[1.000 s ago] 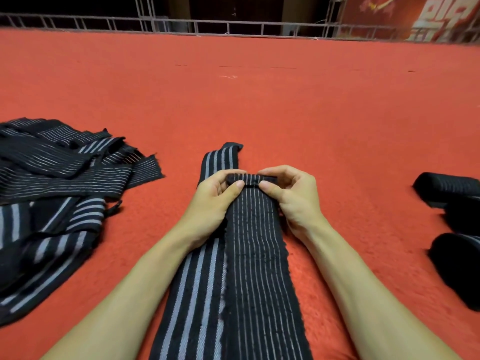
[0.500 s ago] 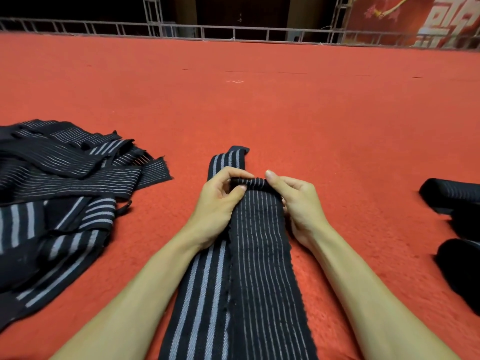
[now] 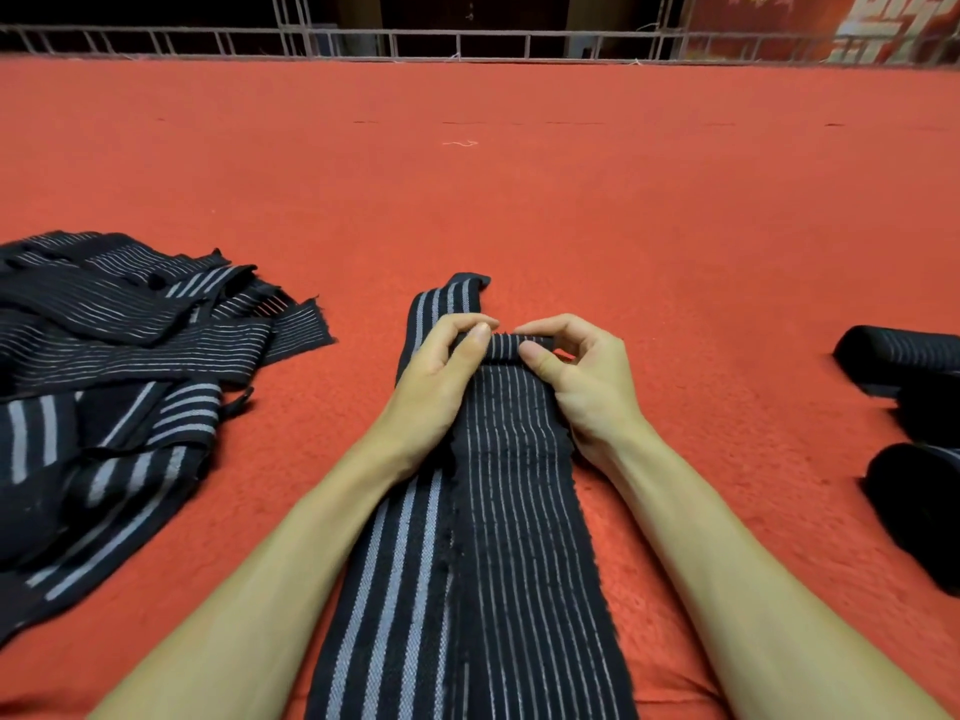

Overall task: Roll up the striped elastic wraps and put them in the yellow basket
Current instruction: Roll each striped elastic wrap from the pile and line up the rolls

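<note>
Wrap [image 3: 519, 511] runs near-to-far — left hand [image 3: 441, 371], right hand [image 3: 587, 381] pinch its rolled far end.

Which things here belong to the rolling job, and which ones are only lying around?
Job: thin-striped wrap, its far end pinched by the left hand and right hand; wide-striped wrap alongside; pile of unrolled wraps; rolled wraps. Yellow basket not in view.
Lying about: loose thread on the red carpet; metal railing; banner.
</note>
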The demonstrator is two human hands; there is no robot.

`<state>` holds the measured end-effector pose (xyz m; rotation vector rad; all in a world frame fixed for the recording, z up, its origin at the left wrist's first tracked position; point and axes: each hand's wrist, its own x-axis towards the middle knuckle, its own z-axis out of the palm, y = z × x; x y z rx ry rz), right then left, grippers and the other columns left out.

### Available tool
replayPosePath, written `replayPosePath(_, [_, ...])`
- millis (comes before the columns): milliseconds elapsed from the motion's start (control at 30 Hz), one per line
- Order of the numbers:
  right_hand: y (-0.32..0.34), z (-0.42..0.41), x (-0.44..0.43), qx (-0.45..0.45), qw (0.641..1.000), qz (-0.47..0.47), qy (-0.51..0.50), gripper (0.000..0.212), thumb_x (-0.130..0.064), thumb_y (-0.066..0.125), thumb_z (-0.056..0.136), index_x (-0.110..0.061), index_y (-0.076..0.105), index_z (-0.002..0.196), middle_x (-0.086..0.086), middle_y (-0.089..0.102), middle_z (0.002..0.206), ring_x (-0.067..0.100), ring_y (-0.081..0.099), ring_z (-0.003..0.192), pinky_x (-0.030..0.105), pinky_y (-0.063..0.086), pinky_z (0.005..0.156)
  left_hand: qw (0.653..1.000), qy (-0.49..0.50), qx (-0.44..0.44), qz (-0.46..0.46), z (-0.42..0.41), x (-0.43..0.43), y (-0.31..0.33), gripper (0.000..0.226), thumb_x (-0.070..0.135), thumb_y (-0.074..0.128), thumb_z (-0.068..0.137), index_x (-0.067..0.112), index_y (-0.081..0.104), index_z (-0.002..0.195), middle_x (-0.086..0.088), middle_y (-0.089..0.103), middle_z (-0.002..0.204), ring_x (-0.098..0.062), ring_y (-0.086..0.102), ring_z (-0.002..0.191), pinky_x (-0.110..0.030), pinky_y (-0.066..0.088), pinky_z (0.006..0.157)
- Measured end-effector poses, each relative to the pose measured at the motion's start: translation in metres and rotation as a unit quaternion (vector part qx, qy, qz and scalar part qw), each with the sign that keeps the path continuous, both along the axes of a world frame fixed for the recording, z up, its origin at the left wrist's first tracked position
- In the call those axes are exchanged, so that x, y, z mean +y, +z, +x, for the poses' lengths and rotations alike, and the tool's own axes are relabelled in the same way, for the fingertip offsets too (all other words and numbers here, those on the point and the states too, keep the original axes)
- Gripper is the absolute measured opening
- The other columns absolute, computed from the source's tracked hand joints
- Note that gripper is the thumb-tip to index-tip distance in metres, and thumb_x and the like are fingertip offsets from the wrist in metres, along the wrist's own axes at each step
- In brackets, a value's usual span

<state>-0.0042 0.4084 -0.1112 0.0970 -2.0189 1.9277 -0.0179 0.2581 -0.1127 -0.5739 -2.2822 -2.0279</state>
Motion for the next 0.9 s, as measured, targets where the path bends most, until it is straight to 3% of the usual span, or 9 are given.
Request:
replayPosePath(67, [0.0,-0.0002,-0.0001,0.008,1.0,0.004,-0.003,0.022,0.004,0.068,0.083,-0.018,0.069,0.081,-0.006,0.07,0.08,0.002,0.063,0.076,0.017,0.048,0.072,1.0,0.015,-0.007,-0.005,0.0005,0.0008,0.0011,0.036,0.047,0.038,0.099,0.022,0.059,0.114,0.014,0.063,0.101,0.007,0.059,0.09,-0.018,0.044,0.083])
replayPosePath(200, [0.0007,0.0006,0.001,0.018,1.0,-0.009,0.006,0.025,0.007,0.07,0.08,-0.019,0.069,0.078,-0.006,0.071,0.077,0.005,0.065,0.073,0.021,0.051,0.069,1.0,0.019,-0.012,0.002,0.0013,0.0028,0.0042,0.037,0.039,0.029,0.104,0.023,0.062,0.098,0.009,0.065,0.092,0.009,0.061,0.078,-0.009,0.046,0.069])
replayPosePath(333, [0.0021,0.0018,-0.0006,0.013,0.999,-0.041,0.02,0.026,0.012,0.07,0.077,-0.015,0.07,0.077,-0.007,0.071,0.071,0.003,0.063,0.067,0.019,0.05,0.065,1.0,0.011,0.003,-0.006,-0.0012,0.002,0.0005,0.028,0.03,0.035,0.105,0.021,0.059,0.093,0.009,0.061,0.089,0.007,0.057,0.076,-0.011,0.044,0.069])
replayPosePath(467, [0.0033,0.0028,-0.0001,0.004,0.998,-0.058,0.024,0.025,0.011,0.072,0.076,-0.014,0.072,0.079,0.001,0.072,0.076,0.013,0.064,0.073,0.027,0.054,0.07,1.0,0.002,-0.018,0.01,-0.0002,0.0021,0.0014,0.021,0.021,0.039,0.105,0.017,0.057,0.096,0.007,0.061,0.092,0.01,0.059,0.075,-0.009,0.045,0.067])
replayPosePath(567, [0.0037,0.0035,0.0007,0.004,0.997,-0.06,0.04,0.026,0.008,0.072,0.077,-0.017,0.073,0.082,-0.004,0.072,0.074,0.007,0.062,0.07,0.023,0.053,0.066,0.999,0.002,-0.031,0.033,0.0014,0.002,0.0023,0.019,0.019,0.04,0.104,0.016,0.058,0.1,0.005,0.063,0.095,0.008,0.061,0.078,-0.012,0.047,0.069])
replayPosePath(700, [0.0041,0.0029,0.0024,0.001,0.995,-0.081,0.054,0.02,-0.004,0.073,0.081,-0.02,0.074,0.094,-0.004,0.069,0.079,0.006,0.061,0.074,0.023,0.051,0.069,0.999,-0.001,-0.028,0.039,0.0024,0.0017,0.0018,0.019,0.016,0.041,0.104,0.024,0.058,0.104,0.008,0.062,0.097,0.008,0.061,0.08,-0.012,0.047,0.07])
replayPosePath(800, [0.0049,0.0017,0.0018,-0.024,0.995,-0.091,0.032,0.012,-0.018,0.068,0.089,-0.014,0.073,0.099,-0.006,0.069,0.078,0.003,0.062,0.071,0.021,0.049,0.066,0.999,-0.013,-0.022,0.033,0.0012,0.0003,-0.0003,0.02,0.012,0.044,0.102,0.026,0.055,0.112,0.008,0.06,0.106,0.002,0.06,0.09,-0.019,0.048,0.081])
replayPosePath(900, [0.007,0.0033,-0.0007,-0.086,0.989,-0.113,0.042,0.025,-0.033,0.059,0.094,-0.011,0.072,0.093,0.0,0.072,0.078,0.008,0.066,0.065,0.021,0.051,0.057,0.999,-0.016,-0.011,0.032,0.0022,-0.0008,0.0015,0.026,0.004,0.045,0.1,0.022,0.051,0.118,0.007,0.055,0.116,0.009,0.058,0.094,-0.016,0.048,0.082])
